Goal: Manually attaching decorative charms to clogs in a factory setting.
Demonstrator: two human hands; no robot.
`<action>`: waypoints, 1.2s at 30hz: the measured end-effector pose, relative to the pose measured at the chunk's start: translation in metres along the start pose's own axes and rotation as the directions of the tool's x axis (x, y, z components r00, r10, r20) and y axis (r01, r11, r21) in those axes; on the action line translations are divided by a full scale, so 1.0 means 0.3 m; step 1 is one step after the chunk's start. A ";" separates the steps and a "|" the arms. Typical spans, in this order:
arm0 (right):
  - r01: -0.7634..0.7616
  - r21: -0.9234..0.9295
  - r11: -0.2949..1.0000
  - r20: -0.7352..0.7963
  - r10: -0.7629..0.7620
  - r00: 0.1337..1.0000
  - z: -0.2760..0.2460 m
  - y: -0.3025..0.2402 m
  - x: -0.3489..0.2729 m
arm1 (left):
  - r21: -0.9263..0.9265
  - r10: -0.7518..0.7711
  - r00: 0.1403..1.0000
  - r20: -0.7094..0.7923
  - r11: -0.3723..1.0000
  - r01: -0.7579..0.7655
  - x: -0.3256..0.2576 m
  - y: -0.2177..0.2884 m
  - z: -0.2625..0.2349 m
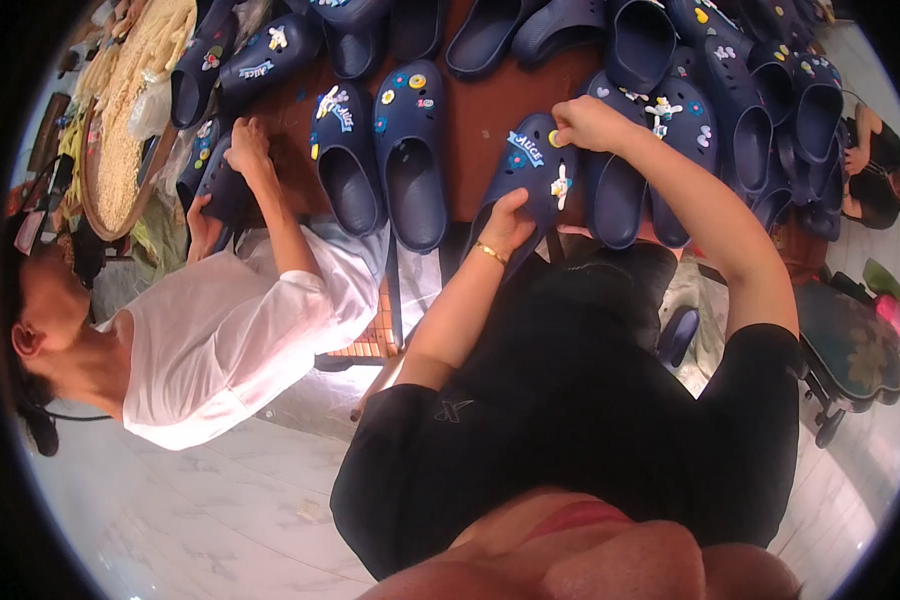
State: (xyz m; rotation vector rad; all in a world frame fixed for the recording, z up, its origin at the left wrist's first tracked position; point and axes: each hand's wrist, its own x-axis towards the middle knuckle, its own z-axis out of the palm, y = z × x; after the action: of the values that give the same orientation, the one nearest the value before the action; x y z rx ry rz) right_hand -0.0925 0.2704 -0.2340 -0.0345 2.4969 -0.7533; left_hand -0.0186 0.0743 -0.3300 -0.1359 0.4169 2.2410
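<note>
My left hand (510,224) is wrapped round the heel end of a navy blue clog (542,180) at the table's near edge, its thumb on top. The clog's upper bears a blue lettered banner charm (527,148), a blue flower charm (516,160) and a white figure charm (561,186). Over its toe, my right hand (592,125) pinches a small round yellow charm (554,138) against the upper. Whether the charm's stud sits in a hole, I cannot tell. To the left stands a decorated clog (413,190); another clog (615,205) lies just right, under my right forearm.
Several more navy clogs (745,130) crowd the reddish-brown table (475,120). At my left, a co-worker in a white shirt (230,340) handles a clog (225,190). Beyond lies a tray of cream-coloured pieces (120,150). A dark flowered seat (850,345) stands at right.
</note>
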 end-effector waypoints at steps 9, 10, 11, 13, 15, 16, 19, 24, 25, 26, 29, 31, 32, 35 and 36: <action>-0.105 -0.121 0.987 -0.208 0.079 0.975 0.059 0.010 -0.028 | -0.020 0.032 0.992 -0.118 0.999 -0.034 -0.014 -0.004 0.107; -0.103 -0.025 0.994 -0.339 0.089 0.936 0.065 -0.024 -0.075 | -0.012 0.088 0.977 -0.193 0.996 -0.092 -0.022 0.006 0.153; -0.063 0.075 0.995 -0.440 0.090 0.894 0.076 -0.026 -0.108 | -0.034 0.081 0.977 -0.199 0.995 -0.089 -0.025 0.015 0.181; 0.094 0.268 0.959 -0.631 0.101 0.769 0.092 -0.031 -0.187 | -0.054 0.101 0.977 -0.188 0.992 -0.113 -0.036 0.058 0.248; 0.222 0.345 0.912 -0.714 0.102 0.693 0.098 -0.057 -0.290 | -0.066 0.187 0.973 -0.139 0.978 -0.197 -0.038 0.108 0.323; 0.246 0.426 0.871 -0.696 0.141 0.704 0.122 -0.058 -0.336 | -0.062 0.203 0.972 -0.122 0.975 -0.211 -0.027 0.127 0.350; 0.365 0.415 0.833 -0.659 -0.001 0.752 0.206 -0.098 -0.439 | -0.057 0.223 0.972 -0.072 0.972 -0.228 0.015 0.134 0.488; 0.445 0.681 0.581 -0.653 0.207 0.728 0.223 -0.116 -0.532 | -0.070 0.149 0.988 0.044 0.987 -0.146 0.137 0.053 0.692; 0.494 0.684 0.536 -0.685 0.243 0.687 0.207 -0.127 -0.550 | -0.076 0.117 0.990 0.077 0.991 -0.111 0.158 0.038 0.727; 0.506 0.675 0.537 -0.695 0.233 0.680 0.205 -0.127 -0.555 | -0.112 0.071 0.994 0.085 0.992 -0.061 0.164 0.024 0.778; 0.536 0.376 0.755 -0.913 0.203 0.355 0.182 -0.099 -0.534 | -0.034 0.052 0.994 0.095 0.998 -0.049 0.195 -0.032 0.893; 0.570 0.432 0.699 -0.902 0.314 0.297 0.133 -0.062 -0.531 | 0.107 -0.008 0.990 0.138 0.994 -0.006 0.198 -0.054 0.874; 0.540 0.438 0.718 -0.899 0.352 0.261 0.074 -0.023 -0.533 | 0.163 -0.020 0.996 0.091 0.987 0.004 0.199 -0.071 0.859; 0.445 0.408 0.797 -0.910 0.396 0.125 -0.134 0.113 -0.547 | 0.540 -0.075 0.944 0.321 0.834 -0.117 0.066 -0.081 0.851; 0.364 0.487 0.794 -0.872 0.465 0.150 -0.227 0.186 -0.551 | 0.592 -0.095 0.953 0.286 0.800 -0.098 0.059 -0.080 0.827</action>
State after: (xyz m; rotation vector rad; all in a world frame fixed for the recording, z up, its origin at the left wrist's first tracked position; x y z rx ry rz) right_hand 0.0231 0.3803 -0.1355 1.2636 3.1261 -2.1071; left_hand -0.0015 0.1862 -0.1072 0.5416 0.9337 1.9745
